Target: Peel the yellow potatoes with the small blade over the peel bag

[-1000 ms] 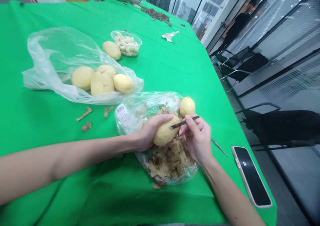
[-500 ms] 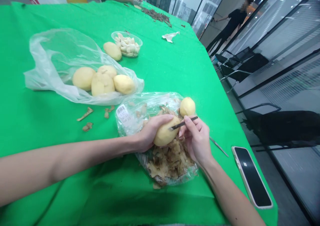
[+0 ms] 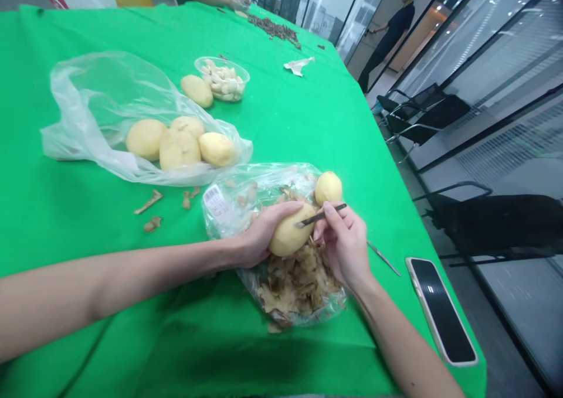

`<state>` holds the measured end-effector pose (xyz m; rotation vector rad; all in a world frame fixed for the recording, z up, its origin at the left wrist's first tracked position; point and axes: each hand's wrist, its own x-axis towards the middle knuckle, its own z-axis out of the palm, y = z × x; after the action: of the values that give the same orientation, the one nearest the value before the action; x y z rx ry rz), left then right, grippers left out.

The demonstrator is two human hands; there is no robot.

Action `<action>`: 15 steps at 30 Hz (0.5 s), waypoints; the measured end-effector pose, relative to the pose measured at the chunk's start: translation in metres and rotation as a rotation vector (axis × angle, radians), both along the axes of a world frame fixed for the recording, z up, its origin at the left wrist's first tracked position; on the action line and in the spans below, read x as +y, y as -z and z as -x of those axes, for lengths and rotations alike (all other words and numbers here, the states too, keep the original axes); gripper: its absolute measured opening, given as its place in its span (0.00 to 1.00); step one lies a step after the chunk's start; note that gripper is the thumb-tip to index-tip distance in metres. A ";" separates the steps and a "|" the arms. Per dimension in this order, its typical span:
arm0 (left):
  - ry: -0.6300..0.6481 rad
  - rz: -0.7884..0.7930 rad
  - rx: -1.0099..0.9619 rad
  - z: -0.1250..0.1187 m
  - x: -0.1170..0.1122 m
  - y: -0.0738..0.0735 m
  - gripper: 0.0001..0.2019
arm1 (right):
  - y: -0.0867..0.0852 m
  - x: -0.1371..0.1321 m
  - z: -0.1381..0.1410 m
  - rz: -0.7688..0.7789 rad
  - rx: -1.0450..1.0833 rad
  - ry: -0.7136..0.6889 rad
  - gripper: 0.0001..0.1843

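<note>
My left hand [image 3: 260, 234] is wrapped round a peeled yellow potato [image 3: 290, 235] held over a clear plastic bag [image 3: 246, 199] full of brown peelings [image 3: 295, 285]. My right hand [image 3: 345, 242] pinches a thin dark peeler [image 3: 320, 215], its tip lying against the top of that potato. Another peeled potato [image 3: 328, 187] rests on the bag's far edge, just beyond my right hand.
A second clear bag [image 3: 101, 111] at the left holds several peeled potatoes [image 3: 178, 146]. Behind it stand one loose potato [image 3: 196, 90] and a clear bowl [image 3: 223, 79] of pale pieces. A phone [image 3: 440, 310] and a thin metal tool [image 3: 383, 258] lie at right, near the table edge. Peel scraps [image 3: 152, 207] dot the green cloth.
My hands, the potato and the peeler have hardly shifted. A person in the corridor beyond the glass has walked to the left.
</note>
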<state>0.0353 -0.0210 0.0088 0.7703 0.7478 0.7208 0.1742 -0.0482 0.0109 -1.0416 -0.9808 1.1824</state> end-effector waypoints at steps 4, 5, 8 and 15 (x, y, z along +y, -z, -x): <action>0.061 0.102 -0.073 0.001 0.003 0.002 0.16 | -0.003 0.004 -0.003 0.015 0.009 0.029 0.17; 0.077 0.106 -0.107 0.002 0.003 0.002 0.15 | -0.002 0.005 -0.005 0.026 0.013 0.045 0.16; 0.111 0.094 -0.163 0.003 0.003 -0.001 0.13 | 0.000 0.007 -0.008 0.071 0.042 0.080 0.16; 0.104 0.111 -0.134 0.004 0.006 0.006 0.13 | -0.001 0.005 -0.004 0.094 0.072 0.065 0.15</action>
<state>0.0314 -0.0150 0.0025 0.6482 0.6165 0.6250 0.1783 -0.0429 0.0120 -1.0897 -0.8361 1.2131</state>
